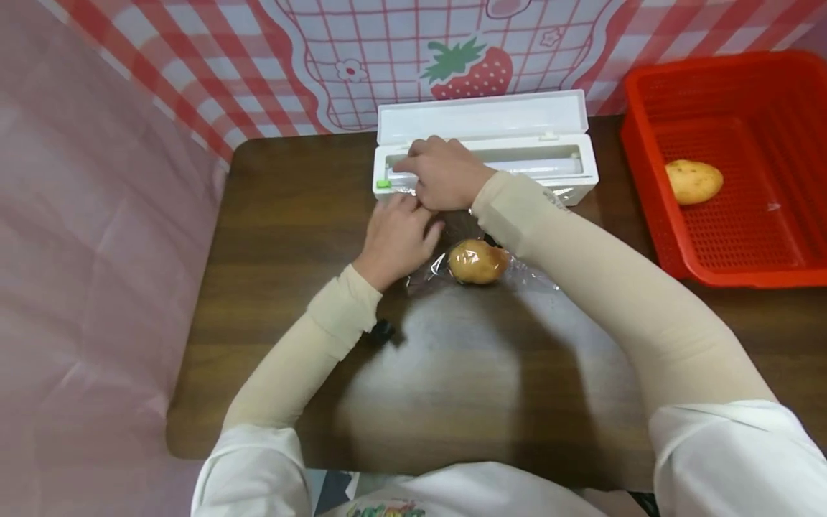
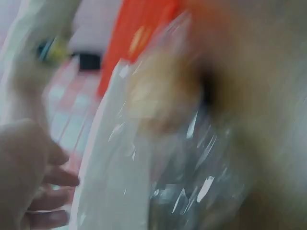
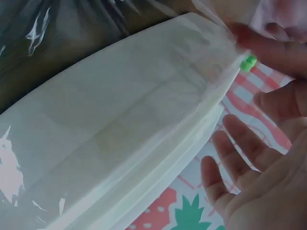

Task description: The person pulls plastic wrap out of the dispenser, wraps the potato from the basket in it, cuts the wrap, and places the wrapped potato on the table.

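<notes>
A white box (image 1: 484, 140) stands with its lid raised and a roll of clear film (image 1: 536, 166) inside. Clear film runs from its front edge over a potato (image 1: 477, 261) on the table. The left hand (image 1: 397, 240) touches the box's front left corner, fingers forward, thumb apart. Over the box's left end reaches the right hand (image 1: 449, 172), close beside a green slider (image 1: 384, 184). In the right wrist view the right hand (image 3: 264, 187) has spread fingers by the white box (image 3: 120, 105). The left wrist view is blurred, with the potato (image 2: 163, 91) under film.
To the right, a red basket (image 1: 672, 244) holds another potato (image 1: 694, 182). Behind the box hangs a checked cloth (image 1: 349, 43) with a strawberry print. The brown table (image 1: 258, 287) extends left and in front of the hands.
</notes>
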`<state>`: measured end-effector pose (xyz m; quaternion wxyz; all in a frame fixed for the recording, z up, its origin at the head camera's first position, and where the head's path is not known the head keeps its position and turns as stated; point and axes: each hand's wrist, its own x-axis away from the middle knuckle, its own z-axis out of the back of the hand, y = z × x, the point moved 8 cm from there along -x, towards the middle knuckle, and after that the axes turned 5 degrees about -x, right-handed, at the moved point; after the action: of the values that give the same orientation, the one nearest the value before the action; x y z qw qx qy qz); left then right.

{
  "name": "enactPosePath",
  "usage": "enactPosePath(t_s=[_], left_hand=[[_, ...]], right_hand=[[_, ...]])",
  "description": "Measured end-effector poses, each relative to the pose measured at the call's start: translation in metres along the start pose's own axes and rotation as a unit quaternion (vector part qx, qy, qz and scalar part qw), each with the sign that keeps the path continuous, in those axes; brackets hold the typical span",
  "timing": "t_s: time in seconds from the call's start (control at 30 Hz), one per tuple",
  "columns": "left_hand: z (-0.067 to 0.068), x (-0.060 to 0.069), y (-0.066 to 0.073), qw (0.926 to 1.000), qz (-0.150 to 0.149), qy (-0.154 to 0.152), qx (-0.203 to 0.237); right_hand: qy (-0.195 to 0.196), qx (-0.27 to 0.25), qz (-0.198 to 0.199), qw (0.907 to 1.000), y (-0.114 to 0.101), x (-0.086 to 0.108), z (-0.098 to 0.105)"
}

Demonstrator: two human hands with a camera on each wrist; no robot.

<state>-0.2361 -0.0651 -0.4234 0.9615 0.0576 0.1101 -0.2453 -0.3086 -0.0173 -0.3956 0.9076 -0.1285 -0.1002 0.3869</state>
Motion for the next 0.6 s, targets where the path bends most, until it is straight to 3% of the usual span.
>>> enactPosePath(t_s=[0.07, 0.13, 0.23, 0.33, 0.4, 0.5, 0.6], left_hand=[[0.012, -0.004, -0.034, 0.9955, 0.071, 0.041, 0.047], [0.017, -0.006, -0.066, 0.9825, 0.130, 0.068, 0.114], [0.009, -0.009, -0.099, 0.9584, 0.177, 0.058, 0.217], [-0.008, -0.017, -0.111, 0.9439, 0.164, 0.017, 0.286], [-0.018, -0.022, -0.112, 0.9408, 0.145, -0.001, 0.306], [-0.026, -0.026, -0.112, 0.9409, 0.121, 0.002, 0.316], [-0.027, -0.027, -0.114, 0.9386, 0.116, 0.022, 0.324]], right_hand=[[0.007, 0.004, 0.009, 0.9999, -0.003, -0.004, 0.001], [0.011, 0.007, 0.019, 0.9997, -0.006, -0.007, 0.001], [0.020, 0.003, 0.034, 0.9992, -0.007, -0.009, -0.001], [0.023, 0.006, 0.053, 0.9983, -0.007, -0.008, -0.005], [0.020, 0.015, 0.063, 0.9977, -0.007, -0.007, -0.010], [0.014, 0.029, 0.070, 0.9970, -0.008, -0.009, -0.018], [0.008, 0.035, 0.064, 0.9973, -0.010, -0.013, -0.022]])
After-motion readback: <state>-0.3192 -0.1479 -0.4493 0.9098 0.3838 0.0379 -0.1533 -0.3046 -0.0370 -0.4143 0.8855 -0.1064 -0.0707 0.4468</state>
